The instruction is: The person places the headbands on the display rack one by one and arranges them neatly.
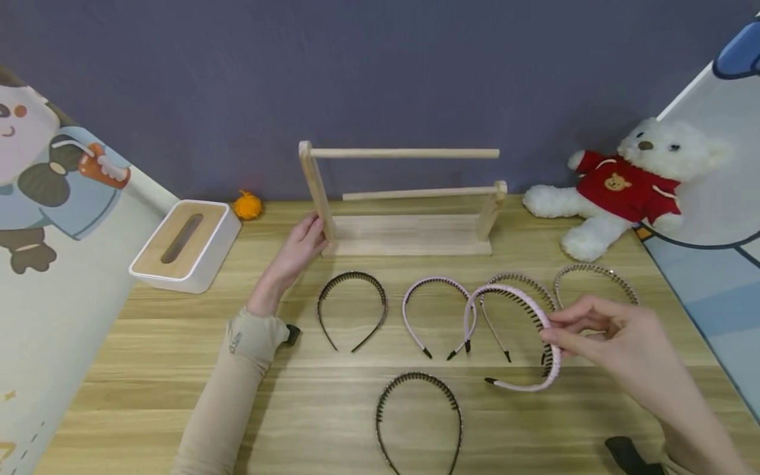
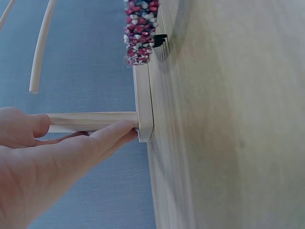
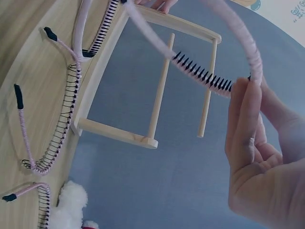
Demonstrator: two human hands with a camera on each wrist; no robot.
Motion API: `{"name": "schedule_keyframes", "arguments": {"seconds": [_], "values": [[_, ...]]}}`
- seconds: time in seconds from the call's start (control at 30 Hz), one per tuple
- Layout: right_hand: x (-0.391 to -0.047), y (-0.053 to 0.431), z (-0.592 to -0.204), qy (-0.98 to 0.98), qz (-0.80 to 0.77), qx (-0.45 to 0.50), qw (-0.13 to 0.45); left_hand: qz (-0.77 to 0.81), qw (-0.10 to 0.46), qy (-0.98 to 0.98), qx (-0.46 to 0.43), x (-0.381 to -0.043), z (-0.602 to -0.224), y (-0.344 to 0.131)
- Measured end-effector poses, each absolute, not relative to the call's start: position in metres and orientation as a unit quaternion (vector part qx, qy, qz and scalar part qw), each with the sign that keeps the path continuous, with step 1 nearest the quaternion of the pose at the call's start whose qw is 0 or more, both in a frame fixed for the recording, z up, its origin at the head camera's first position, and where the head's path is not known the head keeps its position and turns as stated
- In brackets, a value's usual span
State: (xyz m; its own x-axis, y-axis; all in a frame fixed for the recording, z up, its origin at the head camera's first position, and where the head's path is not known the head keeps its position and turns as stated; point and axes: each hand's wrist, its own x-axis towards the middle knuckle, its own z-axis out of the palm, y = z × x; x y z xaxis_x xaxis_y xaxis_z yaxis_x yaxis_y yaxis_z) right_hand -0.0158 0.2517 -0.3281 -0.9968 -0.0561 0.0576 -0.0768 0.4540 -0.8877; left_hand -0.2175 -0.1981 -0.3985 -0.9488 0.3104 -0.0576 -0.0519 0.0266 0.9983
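Observation:
My left hand [image 1: 299, 245] holds the left upright of a pale wooden rack [image 1: 410, 236], low down near its base. In the left wrist view, the thumb and fingers lie on opposite sides of that upright [image 2: 90, 119]. My right hand [image 1: 617, 336] pinches a pink toothed headband [image 1: 555, 369] between thumb and fingertips, raised above the table. Behind it lie another pink headband [image 1: 438, 280] and a thin beaded headband [image 1: 522, 277]. A dark headband [image 1: 352, 274] rests in front of the rack's left end, and a second dark headband [image 1: 418, 376] lies closer to me.
Another beaded headband [image 1: 584, 267] lies at right, partly behind my right hand. A white teddy bear [image 1: 617, 178] in a red top sits at the back right. At left stand a white tissue box [image 1: 208, 264] with a wooden lid and a small orange ball [image 1: 247, 206].

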Motion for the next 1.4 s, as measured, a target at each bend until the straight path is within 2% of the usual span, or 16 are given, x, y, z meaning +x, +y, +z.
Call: {"name": "schedule_keyframes", "arguments": {"seconds": [0.37, 0.83, 1.07, 1.4], "values": [[-0.036, 0.238, -0.312, -0.833, 0.537, 0.057, 0.116, 0.689, 0.134, 0.706, 0.089, -0.217, -0.397, -0.198], [-0.066, 0.227, -0.287, -0.774, 0.604, 0.02, 0.191, 0.687, 0.139, 0.708, 0.089, -0.215, -0.397, -0.2], [-0.076, 0.222, -0.283, -0.7, 0.675, 0.045, 0.229, 0.685, 0.141, 0.71, 0.086, -0.216, -0.398, -0.199], [-0.092, 0.22, -0.272, -0.735, 0.618, 0.004, 0.28, 0.687, 0.139, 0.708, 0.086, -0.216, -0.399, -0.2]]}}
